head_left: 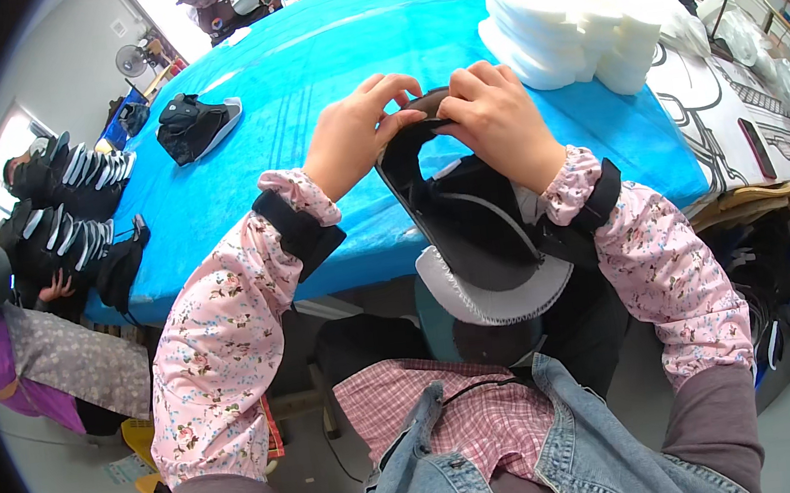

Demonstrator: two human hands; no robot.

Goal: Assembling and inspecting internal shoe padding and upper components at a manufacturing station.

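Observation:
A black baseball cap (471,233) with a pale grey-white brim (503,300) hangs in front of me, brim down toward my lap and its hollow inside partly showing. At the upper end, my left hand (358,132) pinches the cap's back edge or strap between thumb and fingers. Close beside it, my right hand (501,122) grips the same strip, its fingers curled over. Both hands are above the near part of the blue-covered table (302,111). Exactly how the strap ends meet is hidden by my fingers.
Another black cap (196,128) lies on the table's left side. White, rounded stacked pieces (540,25) stand at the right. Piled caps (71,225) and a person in purple (53,363) are at the left. Another person (227,8) works across the table. A phone (756,149) lies far right.

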